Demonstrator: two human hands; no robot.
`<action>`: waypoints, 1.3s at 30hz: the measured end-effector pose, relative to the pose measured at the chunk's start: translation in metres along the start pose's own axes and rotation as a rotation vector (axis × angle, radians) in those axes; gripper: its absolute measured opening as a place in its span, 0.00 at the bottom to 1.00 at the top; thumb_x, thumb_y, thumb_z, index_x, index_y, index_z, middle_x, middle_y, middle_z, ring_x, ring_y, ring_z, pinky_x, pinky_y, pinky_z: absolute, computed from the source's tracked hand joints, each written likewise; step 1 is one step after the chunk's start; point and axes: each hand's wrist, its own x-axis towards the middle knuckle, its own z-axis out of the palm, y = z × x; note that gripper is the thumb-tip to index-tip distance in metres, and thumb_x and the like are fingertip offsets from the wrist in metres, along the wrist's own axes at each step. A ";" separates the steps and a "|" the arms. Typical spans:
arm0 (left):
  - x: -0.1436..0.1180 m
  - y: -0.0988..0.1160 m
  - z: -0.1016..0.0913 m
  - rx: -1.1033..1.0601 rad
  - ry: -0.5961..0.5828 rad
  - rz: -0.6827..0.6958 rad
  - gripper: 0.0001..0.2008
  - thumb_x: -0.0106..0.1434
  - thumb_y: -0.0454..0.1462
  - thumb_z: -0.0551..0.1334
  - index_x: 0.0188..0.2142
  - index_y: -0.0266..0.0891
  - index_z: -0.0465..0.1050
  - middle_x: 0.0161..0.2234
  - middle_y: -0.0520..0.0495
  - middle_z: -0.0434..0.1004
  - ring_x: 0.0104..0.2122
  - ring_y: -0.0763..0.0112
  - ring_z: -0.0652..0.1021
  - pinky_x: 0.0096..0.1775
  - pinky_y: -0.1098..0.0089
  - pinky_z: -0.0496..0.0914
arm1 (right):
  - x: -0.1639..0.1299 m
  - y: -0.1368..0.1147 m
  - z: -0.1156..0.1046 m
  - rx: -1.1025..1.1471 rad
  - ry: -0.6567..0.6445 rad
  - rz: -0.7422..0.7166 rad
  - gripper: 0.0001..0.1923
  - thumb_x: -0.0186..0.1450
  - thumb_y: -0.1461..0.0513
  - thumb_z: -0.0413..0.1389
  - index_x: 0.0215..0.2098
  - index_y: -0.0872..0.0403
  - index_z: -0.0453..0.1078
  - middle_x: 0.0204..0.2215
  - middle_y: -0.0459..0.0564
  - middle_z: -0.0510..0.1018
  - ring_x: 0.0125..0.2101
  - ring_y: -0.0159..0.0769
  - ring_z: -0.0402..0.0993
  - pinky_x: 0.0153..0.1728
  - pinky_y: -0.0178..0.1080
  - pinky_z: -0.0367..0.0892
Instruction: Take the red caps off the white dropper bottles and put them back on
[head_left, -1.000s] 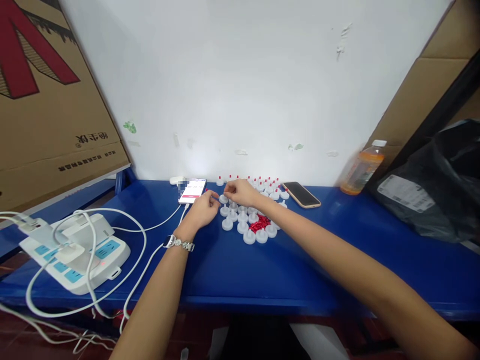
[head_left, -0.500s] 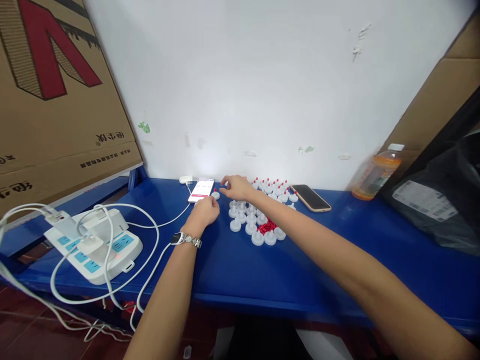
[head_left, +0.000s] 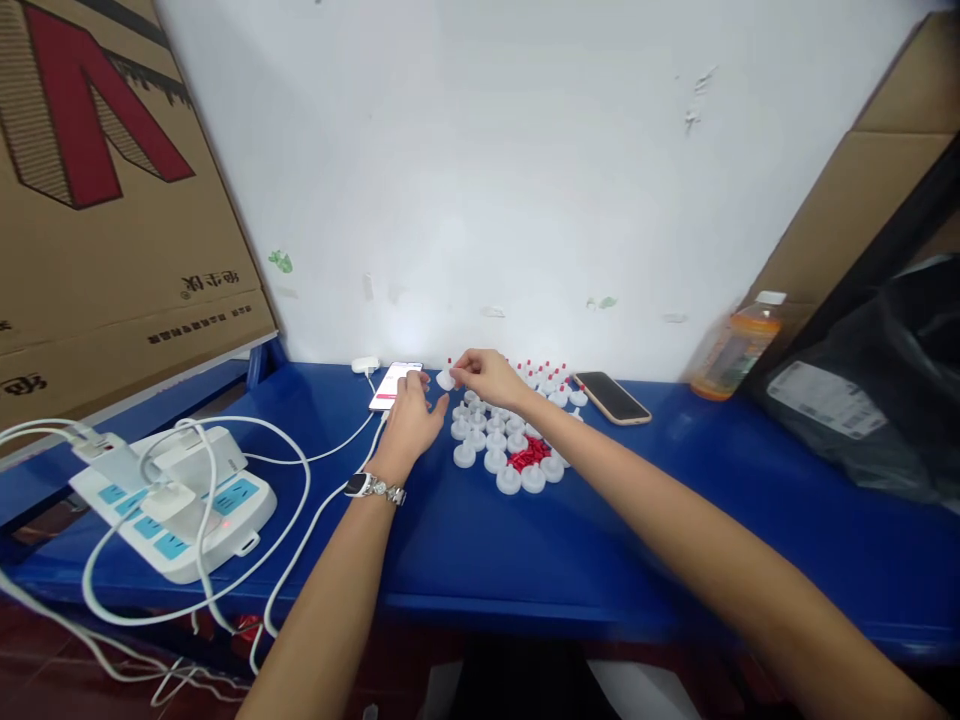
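head view: my right hand [head_left: 486, 375] pinches a small white cap with a red tip [head_left: 447, 378] between thumb and fingertips, held just above the blue table [head_left: 615, 520]. my left hand [head_left: 412, 420] sits just beside it, to the left of the pinching fingers, fingers loosely spread and holding nothing that i can make out — it rests palm down with a watch [head_left: 373, 488] at the wrist. just below and right of my right fingers lies the cluster of white caps [head_left: 495, 445] around a small heap of red tips [head_left: 529, 452]; behind the fingers stand more capped pieces [head_left: 551, 380]. a lit phone [head_left: 394, 385] lies just left of my left fingertips, a dark phone [head_left: 611, 397] well to the right.
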 end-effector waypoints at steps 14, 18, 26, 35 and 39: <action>-0.020 0.064 0.019 -0.295 -0.176 0.431 0.17 0.66 0.43 0.63 0.51 0.41 0.68 0.42 0.46 0.76 0.37 0.69 0.76 0.41 0.67 0.72 | -0.097 0.015 -0.039 0.079 0.157 0.052 0.27 0.69 0.44 0.44 0.20 0.52 0.55 0.17 0.41 0.56 0.21 0.29 0.53 0.24 0.36 0.49; -0.023 0.072 0.022 -0.379 -0.183 0.378 0.17 0.66 0.45 0.62 0.51 0.40 0.70 0.38 0.47 0.76 0.36 0.69 0.76 0.41 0.67 0.72 | -0.102 0.005 -0.044 0.079 0.225 0.061 0.25 0.70 0.46 0.45 0.21 0.52 0.53 0.17 0.40 0.54 0.21 0.29 0.51 0.24 0.36 0.49; -0.018 0.078 0.030 -0.842 -0.348 0.090 0.21 0.64 0.52 0.62 0.41 0.35 0.73 0.31 0.48 0.75 0.30 0.72 0.75 0.36 0.70 0.72 | -0.109 -0.005 -0.049 -0.008 0.284 -0.045 0.24 0.71 0.49 0.44 0.21 0.52 0.52 0.17 0.40 0.54 0.21 0.28 0.52 0.25 0.36 0.49; -0.013 0.072 0.027 -0.828 -0.175 0.144 0.20 0.63 0.49 0.65 0.46 0.37 0.73 0.41 0.45 0.78 0.37 0.70 0.77 0.41 0.70 0.73 | -0.110 -0.001 -0.056 0.000 0.361 -0.015 0.23 0.70 0.50 0.45 0.20 0.51 0.51 0.16 0.40 0.55 0.20 0.28 0.51 0.24 0.36 0.49; -0.005 0.054 0.018 -0.761 -0.057 0.207 0.18 0.64 0.45 0.65 0.50 0.39 0.70 0.46 0.43 0.76 0.44 0.68 0.77 0.46 0.68 0.73 | -0.117 0.012 -0.066 -0.084 0.344 0.094 0.23 0.68 0.53 0.47 0.18 0.51 0.49 0.15 0.40 0.54 0.19 0.28 0.51 0.24 0.36 0.48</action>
